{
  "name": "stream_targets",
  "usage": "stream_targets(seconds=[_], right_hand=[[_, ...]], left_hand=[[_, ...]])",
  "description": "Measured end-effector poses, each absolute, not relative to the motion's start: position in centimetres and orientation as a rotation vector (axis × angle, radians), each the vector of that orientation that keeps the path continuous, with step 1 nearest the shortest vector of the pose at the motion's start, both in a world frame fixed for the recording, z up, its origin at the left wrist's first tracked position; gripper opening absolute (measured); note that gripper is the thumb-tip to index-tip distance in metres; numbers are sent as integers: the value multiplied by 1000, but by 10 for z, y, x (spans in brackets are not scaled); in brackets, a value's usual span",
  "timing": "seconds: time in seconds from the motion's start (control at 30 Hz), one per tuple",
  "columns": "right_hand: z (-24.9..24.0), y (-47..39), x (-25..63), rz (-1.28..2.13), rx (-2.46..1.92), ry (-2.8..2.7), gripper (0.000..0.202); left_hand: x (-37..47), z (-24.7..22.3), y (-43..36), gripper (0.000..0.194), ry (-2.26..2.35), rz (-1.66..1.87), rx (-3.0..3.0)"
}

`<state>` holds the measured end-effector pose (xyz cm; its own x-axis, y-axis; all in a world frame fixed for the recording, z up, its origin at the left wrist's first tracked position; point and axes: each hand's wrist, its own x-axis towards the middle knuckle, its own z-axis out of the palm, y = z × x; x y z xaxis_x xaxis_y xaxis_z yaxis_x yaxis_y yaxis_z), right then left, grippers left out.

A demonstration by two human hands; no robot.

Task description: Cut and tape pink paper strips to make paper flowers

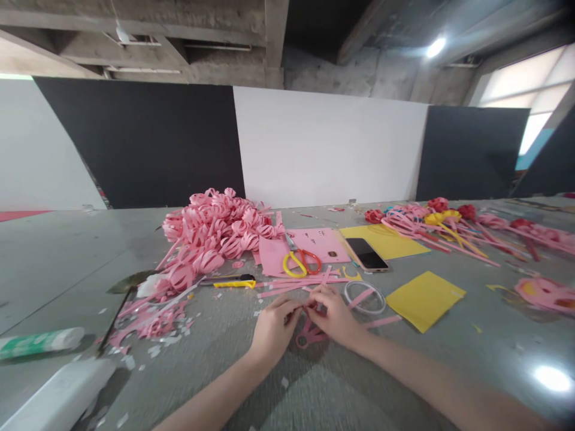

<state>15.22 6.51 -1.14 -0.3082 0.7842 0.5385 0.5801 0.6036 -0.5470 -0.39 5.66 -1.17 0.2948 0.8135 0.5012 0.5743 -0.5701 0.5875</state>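
My left hand [277,320] and my right hand [331,311] meet at the front middle of the table, fingertips pinched together. Between them is a looped pink paper strip [302,341], whose curled lower part hangs below the fingers; the pinched part is mostly hidden. Just beyond my hands lie several flat pink paper strips [287,284]. Scissors [294,258] with one yellow and one orange-red handle rest on pink paper sheets [330,242]. Right of my right hand is a white ring of tape [365,298], with a pink strip across it.
A heap of curled pink paper flowers [215,224] stands back left, a yellow utility knife [233,281] before it. Yellow paper [426,300], a phone [367,254] and more paper flowers [438,218] are right. A green-white tube [42,342] and white box [63,398] sit left.
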Motion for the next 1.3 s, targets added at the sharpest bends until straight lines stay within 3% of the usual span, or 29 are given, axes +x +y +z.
stream_targets(seconds=[0.8,1.3], right_hand=[[-10,62,151,242,-1049,-2070,13],[-4,62,153,475,-1057,-1999,13]], left_hand=[[-3,-7,55,23,1296,996,2290],[-3,-7,59,18,1400,1103,2057]])
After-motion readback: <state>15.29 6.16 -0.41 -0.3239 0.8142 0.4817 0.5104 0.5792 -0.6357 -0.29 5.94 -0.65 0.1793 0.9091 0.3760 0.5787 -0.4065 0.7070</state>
